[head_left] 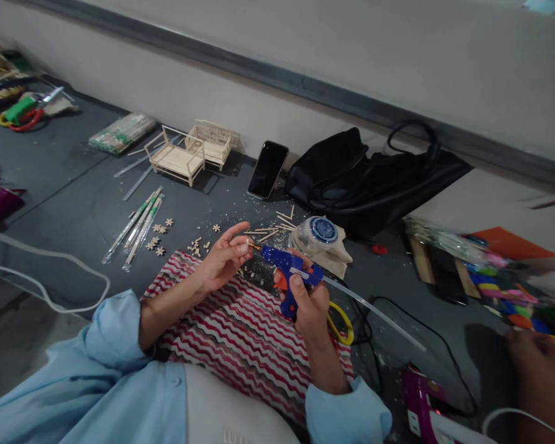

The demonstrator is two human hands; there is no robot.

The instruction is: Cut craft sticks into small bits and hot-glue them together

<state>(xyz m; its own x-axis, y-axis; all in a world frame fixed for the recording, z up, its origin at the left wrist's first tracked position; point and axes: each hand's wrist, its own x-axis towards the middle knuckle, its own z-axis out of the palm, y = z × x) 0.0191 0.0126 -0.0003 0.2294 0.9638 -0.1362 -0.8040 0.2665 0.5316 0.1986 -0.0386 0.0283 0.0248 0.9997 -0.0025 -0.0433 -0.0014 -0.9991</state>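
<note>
My right hand [309, 303] grips a blue hot-glue gun [290, 269] with an orange trigger; a clear glue stick [374, 311] juts from its back toward the right. The nozzle points left at my left hand [224, 254], whose fingers pinch a small thin piece, too small to name, right at the tip. Both hands hover over a red-and-white zigzag cloth [240, 336] on the dark floor. Thin wooden sticks [271, 231] lie just beyond the hands.
Two small wooden bench models [192, 154] stand by the wall, with a phone [268, 169], a black bag [370, 179], a tape dispenser [322, 237], wrapped sticks [136, 228], wooden flower cutouts [160, 237] and yellow-handled scissors [342, 324]. Another person's hand [543, 376] shows at the lower right.
</note>
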